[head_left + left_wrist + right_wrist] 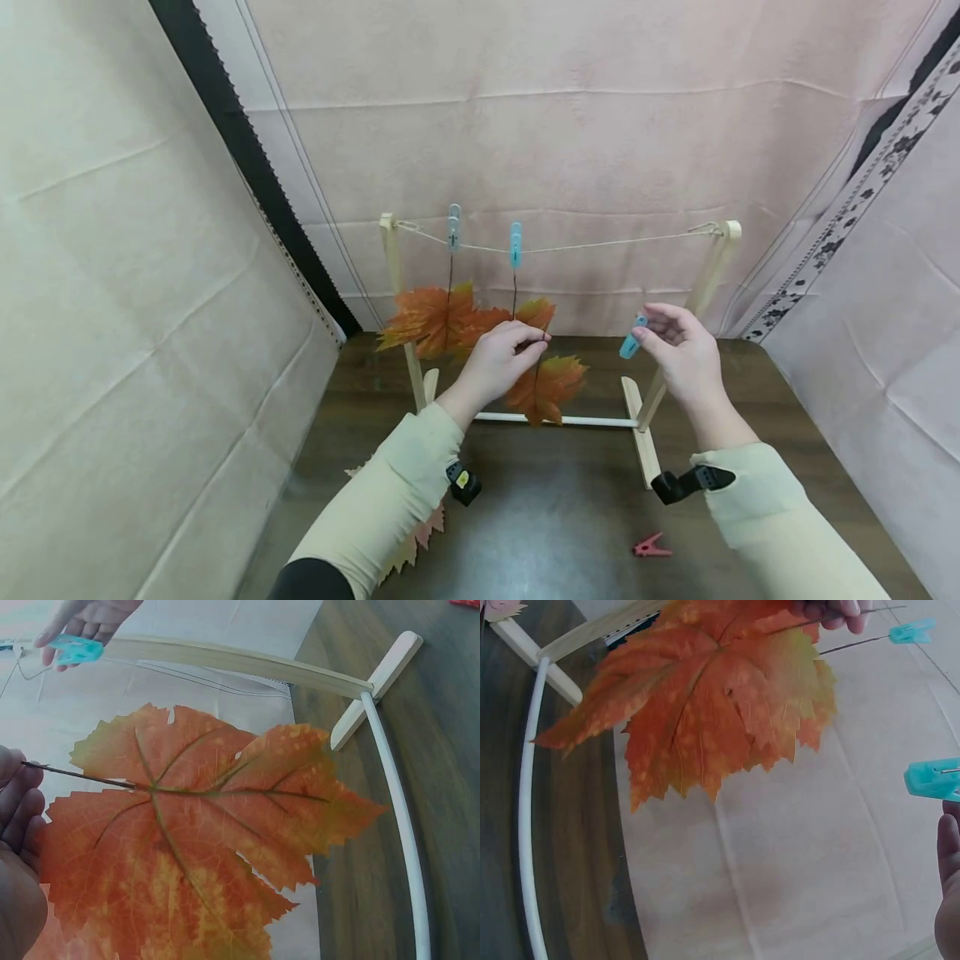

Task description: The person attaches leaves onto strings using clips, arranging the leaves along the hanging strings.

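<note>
My left hand [504, 357] pinches the thin dark stem of an orange maple-like leaf [546, 388], which hangs below the fingertips; the left wrist view shows the leaf [202, 817] broad and flat, stem toward the thumb. On the other side, my right hand [684, 340] holds a light blue clothespin [633, 337] between thumb and fingers, in front of the right post. Two more blue clothespins [454, 227] [516, 244] sit on the string [600, 245], each with a leaf hanging by its stem. One of those hanging leaves [427, 321] is at the left; the other is partly behind my left hand.
A wooden frame carries the string between its left post [392, 250] and right post [712, 271], with a white bar [596, 422] low across. A red clothespin [651, 546] lies on the dark table [540, 517]. Paler leaves [420, 537] lie partly under my left forearm.
</note>
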`<state>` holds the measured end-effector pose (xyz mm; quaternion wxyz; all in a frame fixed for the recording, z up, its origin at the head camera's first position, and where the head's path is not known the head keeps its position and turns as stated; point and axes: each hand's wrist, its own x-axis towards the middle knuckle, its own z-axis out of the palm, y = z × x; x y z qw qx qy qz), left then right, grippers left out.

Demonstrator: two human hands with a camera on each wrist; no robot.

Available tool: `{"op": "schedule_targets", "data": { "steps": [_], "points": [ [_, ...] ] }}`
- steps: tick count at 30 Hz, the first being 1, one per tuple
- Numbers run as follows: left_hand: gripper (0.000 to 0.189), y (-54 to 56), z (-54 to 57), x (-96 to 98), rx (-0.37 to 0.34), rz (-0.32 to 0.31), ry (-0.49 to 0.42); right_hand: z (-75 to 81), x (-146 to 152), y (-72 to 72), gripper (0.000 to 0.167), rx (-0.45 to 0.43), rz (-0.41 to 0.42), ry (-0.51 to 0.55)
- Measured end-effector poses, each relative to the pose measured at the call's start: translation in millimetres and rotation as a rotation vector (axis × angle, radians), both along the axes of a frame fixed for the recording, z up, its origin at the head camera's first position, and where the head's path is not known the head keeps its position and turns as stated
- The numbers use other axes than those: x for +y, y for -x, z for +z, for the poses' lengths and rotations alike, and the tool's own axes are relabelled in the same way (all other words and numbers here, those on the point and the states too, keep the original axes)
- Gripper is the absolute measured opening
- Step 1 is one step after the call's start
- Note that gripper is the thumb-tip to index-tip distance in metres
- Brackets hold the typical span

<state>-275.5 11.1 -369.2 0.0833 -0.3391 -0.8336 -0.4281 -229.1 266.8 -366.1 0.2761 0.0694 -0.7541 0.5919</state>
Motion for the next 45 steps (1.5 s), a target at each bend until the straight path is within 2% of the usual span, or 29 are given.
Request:
{"op": "schedule_targets", "data": {
  "steps": [5,9,15,22,34,38,42,45],
  "points": [
    [0.017,-1.2,6.4,4.9,0.008,0.002,0.011,10.3,-3,0.8,0.030,0.034,0.021,0.024],
    [0.018,0.5,9.7,9.7,0.011,-0.009,0.008,20.5,-4,1.9,0.027,0.068,-0.002,0.025],
    [0.018,9.2,17.0,19.5,0.023,0.026,-0.006,35.1,-4,4.4,0.027,0.081,-0.048,-0.050],
    [0.019,16.9,25.5,30.4,0.042,0.044,0.005,49.8,-9,7.9,0.028,0.100,-0.047,-0.041],
    [0.021,9.1,32.6,40.7,0.023,0.084,-0.156,81.1,-12,8.4,0.030,0.092,-0.043,-0.056],
    [0.021,10.3,35.6,47.0,0.053,0.098,-0.141,92.4,-12,9.7,0.028,0.103,-0.052,-0.046],
    [0.022,13.2,40.6,51.5,0.073,0.088,-0.071,99.5,-14,14.7,0.027,0.091,-0.080,-0.056],
    [0.023,16.5,44.1,52.7,0.076,0.068,-0.034,106.4,-17,18.4,0.030,0.049,-0.094,-0.093]
  ]
}}
